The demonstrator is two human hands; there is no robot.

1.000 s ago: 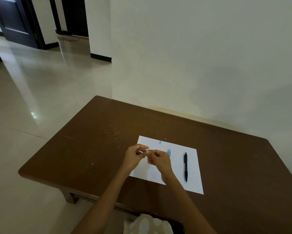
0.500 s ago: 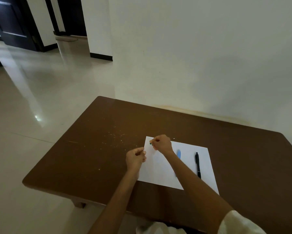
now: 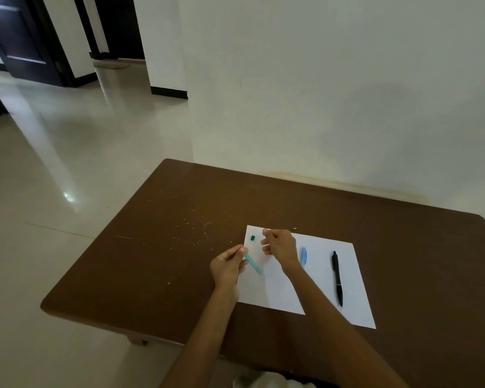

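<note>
Table [image 3: 151, 261]: brown, matte wood-look top, rounded corners. Pale specks [image 3: 192, 228] scattered L of centre.

L hand [image 3: 226, 268]: thumb + fingers pinch upper end of teal tube [image 3: 253, 265]. Tube is slim, translucent plastic, straight, slanting down-right. Its lower end is over paper sheet [image 3: 269, 292]; touching or just above, can't tell.

Sheet: white, flat, rectangular, carries all the small parts.

Teal cap [image 3: 253, 238]: tiny, darker, blocky. Lies alone nr sheet's far-L corner, apart from tube.

R hand [image 3: 279, 246]: hovers over sheet's far edge, fingers curled. Whether they pinch smth, can't tell; fingertips too small/blurred.

Light-blue piece [image 3: 303, 256]: oval, glossy plastic, on sheet just R of R wrist, lower part hidden by forearm.

Black pen [image 3: 337, 278]: slim, w/ clip, lies lengthwise on sheet's R part, tip toward viewer.

White cloth [image 3: 263, 380] at bottom edge, cut off.
</note>
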